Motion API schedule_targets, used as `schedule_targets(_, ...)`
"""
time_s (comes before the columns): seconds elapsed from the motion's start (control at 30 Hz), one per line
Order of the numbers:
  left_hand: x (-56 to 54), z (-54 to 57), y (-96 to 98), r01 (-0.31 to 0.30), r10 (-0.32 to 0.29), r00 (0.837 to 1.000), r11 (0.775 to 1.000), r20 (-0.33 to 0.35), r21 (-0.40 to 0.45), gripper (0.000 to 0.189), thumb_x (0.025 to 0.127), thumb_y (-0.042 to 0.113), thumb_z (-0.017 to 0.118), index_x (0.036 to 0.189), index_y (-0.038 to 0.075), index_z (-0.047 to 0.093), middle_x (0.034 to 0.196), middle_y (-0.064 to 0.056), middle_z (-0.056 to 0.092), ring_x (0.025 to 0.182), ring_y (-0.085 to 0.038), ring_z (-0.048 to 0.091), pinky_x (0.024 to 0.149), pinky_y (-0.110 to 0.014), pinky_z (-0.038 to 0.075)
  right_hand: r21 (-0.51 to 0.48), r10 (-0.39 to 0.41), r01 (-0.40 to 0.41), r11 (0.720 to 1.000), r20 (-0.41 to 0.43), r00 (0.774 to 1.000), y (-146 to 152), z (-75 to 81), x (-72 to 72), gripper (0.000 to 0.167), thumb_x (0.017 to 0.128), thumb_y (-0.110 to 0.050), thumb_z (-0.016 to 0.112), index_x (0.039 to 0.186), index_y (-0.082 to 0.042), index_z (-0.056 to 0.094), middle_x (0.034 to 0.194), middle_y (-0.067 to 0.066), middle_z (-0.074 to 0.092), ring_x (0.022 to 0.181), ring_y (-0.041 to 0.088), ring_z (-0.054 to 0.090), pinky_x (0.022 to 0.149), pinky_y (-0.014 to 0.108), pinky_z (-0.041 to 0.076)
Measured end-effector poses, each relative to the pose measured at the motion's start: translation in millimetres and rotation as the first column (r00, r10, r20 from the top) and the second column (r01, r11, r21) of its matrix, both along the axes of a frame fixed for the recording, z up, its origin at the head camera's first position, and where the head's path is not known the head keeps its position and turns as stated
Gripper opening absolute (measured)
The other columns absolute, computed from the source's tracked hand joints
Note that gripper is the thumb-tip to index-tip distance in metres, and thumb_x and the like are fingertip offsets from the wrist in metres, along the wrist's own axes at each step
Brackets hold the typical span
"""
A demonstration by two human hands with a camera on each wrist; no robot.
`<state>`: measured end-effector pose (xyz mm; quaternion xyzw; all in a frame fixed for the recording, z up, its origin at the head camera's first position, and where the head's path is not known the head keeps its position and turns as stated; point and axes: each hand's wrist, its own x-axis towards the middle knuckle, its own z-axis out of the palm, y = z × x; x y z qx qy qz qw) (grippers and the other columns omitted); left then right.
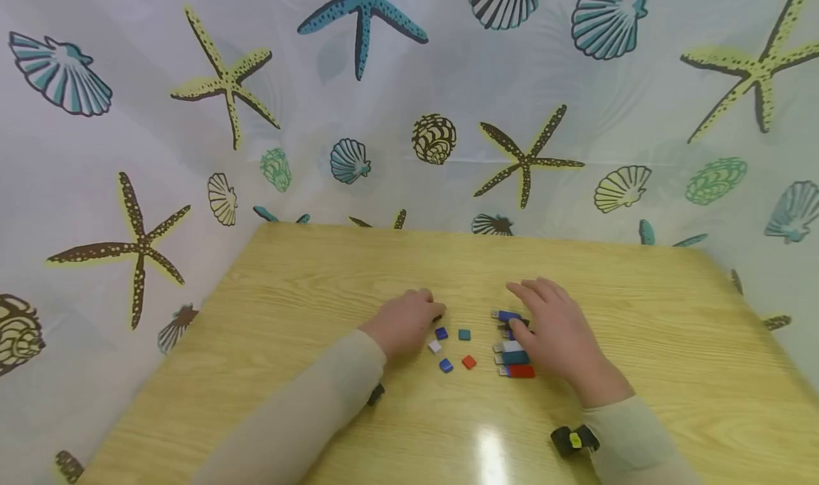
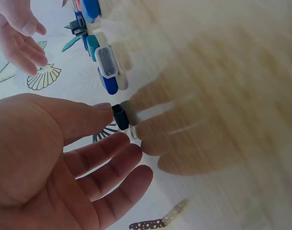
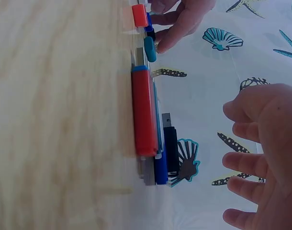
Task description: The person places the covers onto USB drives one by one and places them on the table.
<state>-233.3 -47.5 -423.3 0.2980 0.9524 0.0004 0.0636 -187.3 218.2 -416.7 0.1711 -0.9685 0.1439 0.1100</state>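
Note:
My left hand (image 1: 404,321) is low over the table, its thumb tip at a small black cap (image 2: 120,116) and the other fingers loosely bent beside it. Near it lie a blue cap (image 1: 441,333), a teal cap (image 1: 464,335), a white cap (image 1: 435,346), another blue cap (image 1: 446,365) and a red cap (image 1: 469,362). My right hand (image 1: 557,328) hovers with spread fingers over a row of uncapped USB sticks, holding nothing. The row has a red stick (image 3: 145,112), a teal stick (image 1: 515,358), a white stick (image 1: 510,346), blue ones and a black stick (image 3: 171,148).
The wooden table (image 1: 320,272) reaches back to a white curtain (image 1: 397,200) printed with shells and starfish. A black wrist strap (image 1: 574,440) shows by the right sleeve.

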Motion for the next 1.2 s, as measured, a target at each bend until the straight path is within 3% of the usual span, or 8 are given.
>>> schedule_targets(0.27, -7.4, -5.5, 2.8, -0.047, 0.046, 0.998, 0.998, 0.039, 0.044, 0.020, 0.107, 0.015, 0.050, 0.116, 0.018, 0.068, 0.101, 0.004, 0.056, 0.090, -0.013, 0.053, 0.084, -0.030, 0.050, -0.007, 0.009, -0.009, 1.000, -0.001, 1.000, 1.4, -0.3, -0.6, 0.054, 0.097, -0.024, 0.065, 0.147, -0.009, 0.051, 0.144, 0.019, 0.051, 0.138, 0.044, 0.036, 0.108, 0.065, 0.031)
schedule_targets(0.4, -8.7, -6.7, 1.0, -0.080, 0.074, 0.995, 0.994, 0.068, 0.077, 0.016, 0.106, 0.014, 0.051, 0.100, 0.018, 0.065, 0.091, 0.005, 0.054, 0.081, -0.012, 0.054, 0.077, -0.028, 0.049, -0.009, 0.013, -0.013, 1.000, 0.001, 1.000, 1.3, -2.0, -2.2, 0.053, 0.097, -0.024, 0.065, 0.146, -0.010, 0.051, 0.143, 0.018, 0.052, 0.138, 0.043, 0.036, 0.107, 0.065, 0.032)
schedule_targets(0.53, -7.6, -3.6, -0.5, -0.114, 0.105, 0.989, 0.990, 0.102, 0.080, 0.013, 0.105, 0.015, 0.054, 0.094, 0.018, 0.062, 0.088, 0.005, 0.053, 0.078, -0.012, 0.054, 0.073, -0.029, 0.048, -0.012, 0.011, -0.011, 1.000, 0.003, 1.000, 1.9, -3.8, -2.7, 0.053, 0.097, -0.024, 0.066, 0.145, -0.010, 0.052, 0.142, 0.018, 0.052, 0.138, 0.043, 0.037, 0.107, 0.065, 0.032)
schedule_targets(0.8, -7.9, -0.5, -4.6, -0.138, 0.121, 0.981, 0.984, 0.152, 0.110, 0.010, 0.100, 0.018, 0.063, 0.091, 0.017, 0.058, 0.081, 0.004, 0.057, 0.075, -0.015, 0.055, 0.072, -0.032, 0.047, -0.027, -0.007, 0.008, 1.000, 0.010, 1.000, 2.3, -4.5, -1.7, 0.051, 0.097, -0.023, 0.067, 0.144, -0.009, 0.053, 0.141, 0.018, 0.052, 0.136, 0.043, 0.038, 0.108, 0.064, 0.032)
schedule_targets(0.93, -8.7, -1.9, -7.4, -0.159, 0.132, 0.977, 0.974, 0.170, 0.159, 0.006, 0.098, 0.021, 0.065, 0.096, 0.018, 0.061, 0.085, 0.006, 0.061, 0.079, -0.014, 0.057, 0.077, -0.033, 0.049, -0.034, -0.004, 0.004, 0.999, 0.004, 1.000, 2.1, -4.4, -1.9, 0.051, 0.096, -0.023, 0.067, 0.143, -0.008, 0.054, 0.139, 0.018, 0.053, 0.135, 0.042, 0.040, 0.107, 0.063, 0.033)
schedule_targets(1.1, -5.7, 1.5, -8.9, -0.215, 0.165, 0.965, 0.942, 0.202, 0.257, 0.010, 0.100, 0.028, 0.064, 0.104, 0.019, 0.068, 0.094, 0.008, 0.065, 0.085, -0.012, 0.058, 0.084, -0.035, 0.050, -0.035, -0.002, 0.002, 0.999, 0.009, 1.000, 1.6, -4.7, -2.9, 0.050, 0.096, -0.023, 0.067, 0.142, -0.009, 0.054, 0.138, 0.016, 0.053, 0.134, 0.041, 0.040, 0.107, 0.063, 0.034)
schedule_targets(1.2, -0.8, 6.7, -9.0, -0.252, 0.184, 0.958, 0.908, 0.221, 0.335, 0.013, 0.101, 0.031, 0.063, 0.108, 0.021, 0.069, 0.094, 0.010, 0.064, 0.084, -0.013, 0.058, 0.082, -0.035, 0.050, -0.029, -0.007, 0.008, 1.000, 0.013, 1.000, 1.9, -5.1, -3.2, 0.050, 0.097, -0.024, 0.066, 0.142, -0.009, 0.054, 0.138, 0.016, 0.053, 0.134, 0.040, 0.040, 0.108, 0.062, 0.034)
